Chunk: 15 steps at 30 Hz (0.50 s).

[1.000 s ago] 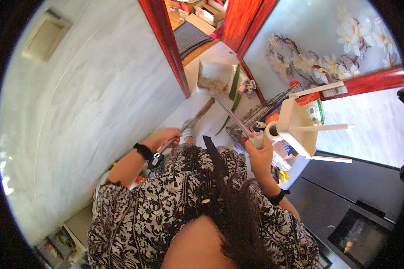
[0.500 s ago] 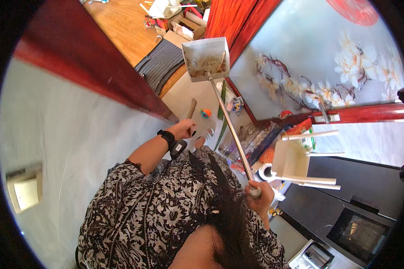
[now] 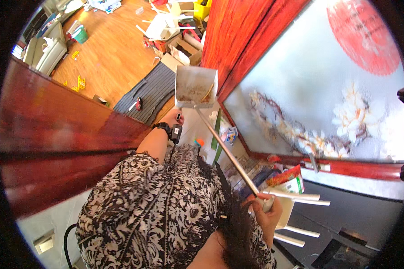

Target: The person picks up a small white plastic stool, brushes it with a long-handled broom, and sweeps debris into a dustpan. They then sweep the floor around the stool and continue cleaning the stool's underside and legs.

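Observation:
My right hand (image 3: pixel 269 210), at the lower right, is closed round the grip of a long-handled dustpan (image 3: pixel 184 83). Its metal pole slants up to the left, to a pale scoop holding brown dirt and a thin yellowish strip. My left hand (image 3: pixel 173 117), with a black watch and a dark device at the wrist, reaches forward just below the scoop's left corner. Its fingers are curled closed; what they grip is hidden. Past that hand, a dark ribbed mat (image 3: pixel 150 92) lies at the doorway, with a small red and black object (image 3: pixel 139 104) on it.
A red wooden door frame (image 3: pixel 76 139) stands close on my left, and a frosted flower-patterned glass door (image 3: pixel 296 98) on my right. Beyond lie a wooden floor (image 3: pixel 107 45), open cardboard boxes (image 3: pixel 191 47) and an upturned white stool (image 3: pixel 164 24). Another upturned stool (image 3: pixel 285 215) sits by my right hand.
I have moved forward to the doorway, and more of the room shows. The dustpan is still in my right hand. A brown stick-like thing seen by my left hand is out of sight now.

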Tool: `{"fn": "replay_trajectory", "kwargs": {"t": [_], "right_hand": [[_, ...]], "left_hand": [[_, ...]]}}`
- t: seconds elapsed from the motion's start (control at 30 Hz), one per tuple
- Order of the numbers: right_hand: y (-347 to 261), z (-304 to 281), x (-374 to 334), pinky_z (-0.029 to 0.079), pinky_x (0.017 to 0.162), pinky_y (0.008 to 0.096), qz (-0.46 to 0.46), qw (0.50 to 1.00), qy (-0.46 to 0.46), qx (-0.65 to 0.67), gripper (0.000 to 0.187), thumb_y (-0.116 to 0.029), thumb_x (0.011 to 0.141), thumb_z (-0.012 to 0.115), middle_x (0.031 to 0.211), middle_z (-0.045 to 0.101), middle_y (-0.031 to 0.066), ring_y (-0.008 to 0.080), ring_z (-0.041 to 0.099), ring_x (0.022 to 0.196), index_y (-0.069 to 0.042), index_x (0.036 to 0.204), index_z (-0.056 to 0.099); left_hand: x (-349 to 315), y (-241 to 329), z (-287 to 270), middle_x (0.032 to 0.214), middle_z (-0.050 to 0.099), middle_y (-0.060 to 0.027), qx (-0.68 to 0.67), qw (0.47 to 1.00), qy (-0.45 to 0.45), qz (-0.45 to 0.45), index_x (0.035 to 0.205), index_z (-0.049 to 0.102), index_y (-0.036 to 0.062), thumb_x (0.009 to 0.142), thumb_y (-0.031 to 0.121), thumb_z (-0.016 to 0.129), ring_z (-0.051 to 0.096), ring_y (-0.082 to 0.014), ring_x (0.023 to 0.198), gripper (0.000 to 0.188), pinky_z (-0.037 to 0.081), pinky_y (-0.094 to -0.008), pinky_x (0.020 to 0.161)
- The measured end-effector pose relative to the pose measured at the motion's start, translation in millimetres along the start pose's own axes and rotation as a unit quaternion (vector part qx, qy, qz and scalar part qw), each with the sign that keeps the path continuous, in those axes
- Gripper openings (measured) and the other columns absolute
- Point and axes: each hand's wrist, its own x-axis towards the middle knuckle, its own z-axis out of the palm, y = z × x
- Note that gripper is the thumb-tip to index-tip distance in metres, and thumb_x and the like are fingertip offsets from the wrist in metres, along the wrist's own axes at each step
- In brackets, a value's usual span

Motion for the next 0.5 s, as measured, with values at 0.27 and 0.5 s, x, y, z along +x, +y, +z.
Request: {"fn": "replay_trajectory", "kwargs": {"t": [0.27, 0.5], "right_hand": [[-17.8, -4.8, -17.5, 0.045, 0.068, 0.0248, -0.001, 0.995, -0.058, -0.086, 0.019, -0.012, 0.079, 0.077, 0.078, 0.064, 0.0016, 0.0099, 0.057, 0.073, -0.002, 0.092, 0.068], [2.2, -21.4, 24.9, 0.045, 0.06, 0.0231, 0.119, 0.97, -0.178, 0.118, 0.017, -0.009, 0.081, 0.073, 0.076, 0.064, 0.001, 0.0101, 0.058, 0.065, -0.004, 0.097, 0.068]], "left_hand": [[-27.1, 27.1, -93.4, 0.074, 0.058, -0.0124, 0.223, 0.969, -0.042, 0.101, 0.076, 0.052, -0.0031, 0.091, 0.008, 0.05, 0.053, -0.0213, 0.059, 0.019, 0.047, -0.0348, 0.058], [-45.7, -24.8, -122.8, 0.071, 0.054, -0.0108, 0.023, 0.998, -0.011, 0.051, 0.07, 0.05, 0.0005, 0.085, 0.009, 0.057, 0.051, -0.0203, 0.056, 0.019, 0.046, -0.0317, 0.057]]}}
